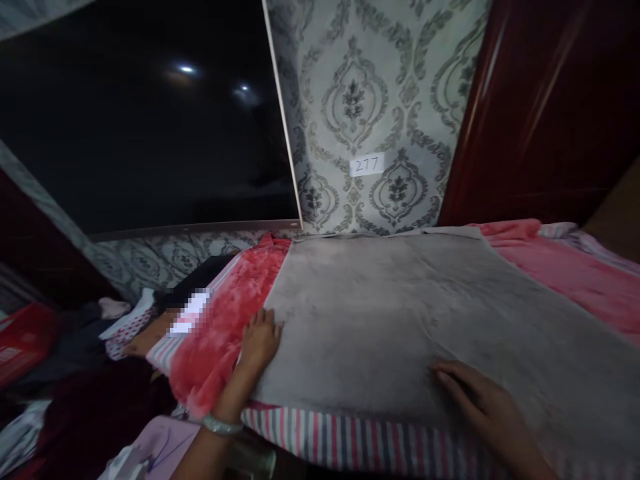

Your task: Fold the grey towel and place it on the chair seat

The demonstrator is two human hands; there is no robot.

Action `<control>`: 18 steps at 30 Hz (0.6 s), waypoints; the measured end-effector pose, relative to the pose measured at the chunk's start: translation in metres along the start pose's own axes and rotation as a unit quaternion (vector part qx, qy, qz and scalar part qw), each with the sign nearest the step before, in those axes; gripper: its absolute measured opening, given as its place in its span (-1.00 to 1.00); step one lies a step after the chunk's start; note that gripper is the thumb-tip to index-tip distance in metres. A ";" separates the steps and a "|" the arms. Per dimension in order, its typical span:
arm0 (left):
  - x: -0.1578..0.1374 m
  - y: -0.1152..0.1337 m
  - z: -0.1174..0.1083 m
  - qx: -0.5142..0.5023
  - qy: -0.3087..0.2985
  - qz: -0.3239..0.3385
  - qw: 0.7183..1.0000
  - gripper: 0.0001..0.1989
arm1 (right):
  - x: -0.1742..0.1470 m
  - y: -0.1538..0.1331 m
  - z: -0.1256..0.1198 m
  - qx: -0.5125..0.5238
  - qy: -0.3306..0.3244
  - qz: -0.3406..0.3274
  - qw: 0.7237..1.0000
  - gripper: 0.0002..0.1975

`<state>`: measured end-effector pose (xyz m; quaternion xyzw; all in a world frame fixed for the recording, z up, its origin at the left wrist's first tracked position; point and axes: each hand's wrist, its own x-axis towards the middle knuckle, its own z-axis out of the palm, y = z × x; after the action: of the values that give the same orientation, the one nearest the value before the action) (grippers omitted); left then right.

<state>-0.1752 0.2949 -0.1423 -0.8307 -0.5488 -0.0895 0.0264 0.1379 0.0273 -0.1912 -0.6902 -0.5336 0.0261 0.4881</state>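
Note:
A wide grey plush cloth (pixel 360 307) lies spread over a red fleece blanket (pixel 225 320) with a striped underside. My left hand (pixel 261 340) rests palm down on the cloth's left edge, its fingers slightly bent and apart, gripping nothing visible. On its wrist is a pale bangle (pixel 223 425). Toward the front right, my right hand (pixel 475 400) touches the cloth from the side, fingers stretched out and thumb close to the forefinger. Its far fingers are hidden. A shallow crease runs across the cloth beside the right fingertips.
Pink and grey stripes (pixel 340 437) hang along the front edge. A dark television (pixel 150 133) and patterned wall stand behind, with a dark red door (pixel 540 120) at right. Piled clothes (pixel 100 400), a red bag (pixel 27 340) and a pink board (pixel 165 443) crowd the left side.

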 end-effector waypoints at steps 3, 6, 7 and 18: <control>-0.009 -0.041 -0.007 -0.106 0.005 -0.061 0.993 -0.53 | 0.016 -0.014 0.021 0.012 -0.029 -0.017 0.999 -0.62; -0.011 -0.062 -0.012 -0.258 0.011 -0.105 0.960 -0.51 | 0.029 -0.027 0.041 0.027 -0.068 -0.020 0.997 -0.61; -0.011 -0.066 -0.014 -0.296 0.010 -0.108 0.949 -0.51 | 0.032 -0.028 0.047 0.029 -0.080 -0.019 0.996 -0.61; -0.020 -0.058 -0.024 -0.345 0.022 -0.045 0.937 -0.72 | 0.052 -0.023 0.064 0.008 -0.152 0.023 0.988 -0.53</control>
<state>-0.2390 0.2961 -0.1250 -0.7608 -0.5207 -0.2928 -0.2537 0.1083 0.1068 -0.1829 -0.6867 -0.5851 0.1456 0.4061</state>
